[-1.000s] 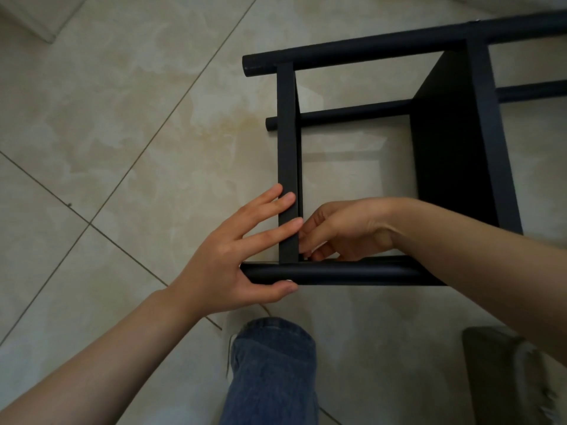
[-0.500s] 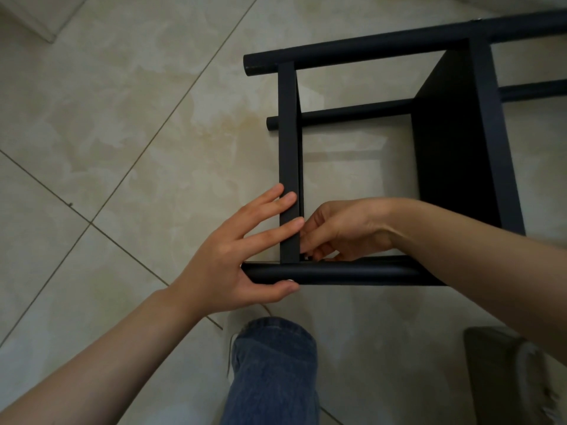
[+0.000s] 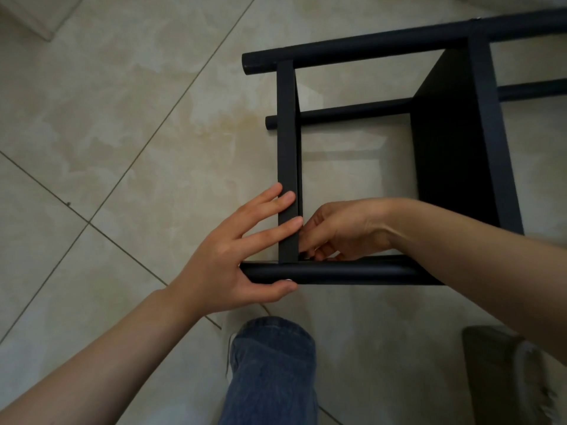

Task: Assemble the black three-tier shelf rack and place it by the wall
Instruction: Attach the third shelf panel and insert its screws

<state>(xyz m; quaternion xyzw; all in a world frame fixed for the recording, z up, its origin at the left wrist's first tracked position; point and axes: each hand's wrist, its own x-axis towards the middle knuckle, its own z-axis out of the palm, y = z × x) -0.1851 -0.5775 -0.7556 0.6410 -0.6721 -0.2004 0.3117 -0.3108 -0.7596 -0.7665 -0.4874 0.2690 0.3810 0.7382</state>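
Observation:
The black shelf rack [image 3: 454, 154] lies on its side on the tiled floor, round poles running left to right and flat shelf boards crossing them. My left hand [image 3: 242, 250] braces the near corner: straight fingers press the outer face of the end shelf board [image 3: 287, 133], and the thumb sits under the near pole [image 3: 343, 273]. My right hand [image 3: 340, 231] reaches inside the frame, fingers curled and pinching something small and dark at the joint of board and pole. What it pinches is hidden by the fingers.
My knee in blue jeans [image 3: 270, 369] is just below the rack, with a white shoe edge beside it. A dark object with a pale shoe [image 3: 515, 372] lies at the lower right. Beige floor tiles [image 3: 122, 133] spread to the left.
Almost nothing has moved. My right hand's fingers have shifted slightly at the joint; my left hand keeps the same brace on board and pole.

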